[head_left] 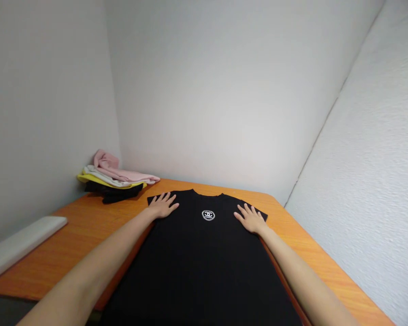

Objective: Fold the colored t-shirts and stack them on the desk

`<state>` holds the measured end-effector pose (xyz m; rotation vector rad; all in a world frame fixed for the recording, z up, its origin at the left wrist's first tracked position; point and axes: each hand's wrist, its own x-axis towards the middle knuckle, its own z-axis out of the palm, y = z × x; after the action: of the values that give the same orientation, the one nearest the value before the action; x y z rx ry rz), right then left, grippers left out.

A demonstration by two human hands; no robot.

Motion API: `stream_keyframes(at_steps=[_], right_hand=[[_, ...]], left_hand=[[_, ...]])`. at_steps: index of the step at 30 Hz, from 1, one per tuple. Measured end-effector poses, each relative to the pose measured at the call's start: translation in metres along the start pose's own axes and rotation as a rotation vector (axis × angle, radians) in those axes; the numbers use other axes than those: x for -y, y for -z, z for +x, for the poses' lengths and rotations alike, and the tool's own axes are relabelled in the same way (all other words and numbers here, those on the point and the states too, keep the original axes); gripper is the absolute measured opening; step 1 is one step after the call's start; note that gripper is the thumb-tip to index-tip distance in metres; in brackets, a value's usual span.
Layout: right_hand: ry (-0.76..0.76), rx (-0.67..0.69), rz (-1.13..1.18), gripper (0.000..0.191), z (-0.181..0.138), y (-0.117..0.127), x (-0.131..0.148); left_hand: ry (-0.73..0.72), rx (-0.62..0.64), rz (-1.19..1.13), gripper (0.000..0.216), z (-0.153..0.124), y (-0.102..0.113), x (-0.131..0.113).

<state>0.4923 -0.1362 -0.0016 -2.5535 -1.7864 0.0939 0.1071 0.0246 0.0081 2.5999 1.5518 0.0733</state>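
A black T-shirt (204, 258) lies spread flat, its neckline at the far end and its lower part running toward me. On its chest is a round white logo (208, 215). My left hand (163, 205) rests on the left sleeve area with the fingers spread. Over by the right sleeve, my right hand (250, 218) lies flat on the fabric, fingers apart. Neither hand grips anything. The shirt's bottom hem is out of sight below the frame.
The shirt is on an orange wooden table (88, 226). A pile of clothes (117, 174) in pink, white, yellow and black sits at the back left. On the left edge lies a long white object (27, 242). Pale walls (204, 90) stand behind and beside the table.
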Motion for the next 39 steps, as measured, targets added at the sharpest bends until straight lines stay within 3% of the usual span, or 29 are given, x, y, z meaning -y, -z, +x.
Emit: stream_keyframes(at_steps=[9, 17, 21, 24, 26, 29, 33, 39], right_hand=[[-0.019, -0.024, 0.014, 0.072, 0.048, -0.001, -0.018], [0.015, -0.029, 0.007, 0.071, 0.056, -0.002, -0.022], [0.034, -0.081, -0.124, 0.067, 0.048, 0.013, -0.008], [0.165, -0.218, -0.186, 0.068, 0.028, 0.027, 0.027], [0.271, -0.246, -0.104, 0.069, 0.008, 0.030, 0.058], [0.403, -0.182, 0.042, 0.071, -0.030, 0.022, 0.099], [0.470, -0.127, 0.095, 0.075, -0.068, 0.007, 0.114], [0.248, -0.070, 0.084, 0.081, -0.084, 0.002, 0.046]], left_hand=[[-0.010, -0.050, 0.018, 0.074, 0.058, -0.008, -0.008], [-0.041, -0.074, 0.067, 0.066, 0.068, -0.007, -0.007], [-0.145, -0.171, 0.128, 0.057, 0.053, 0.010, -0.037], [-0.252, -0.233, 0.143, 0.058, 0.030, 0.016, -0.078], [-0.282, -0.236, 0.136, 0.059, 0.011, 0.011, -0.105], [-0.293, -0.180, 0.115, 0.060, -0.018, -0.004, -0.129], [-0.253, -0.093, 0.084, 0.063, -0.044, -0.016, -0.117], [-0.084, -0.027, 0.064, 0.074, -0.058, -0.009, -0.063]])
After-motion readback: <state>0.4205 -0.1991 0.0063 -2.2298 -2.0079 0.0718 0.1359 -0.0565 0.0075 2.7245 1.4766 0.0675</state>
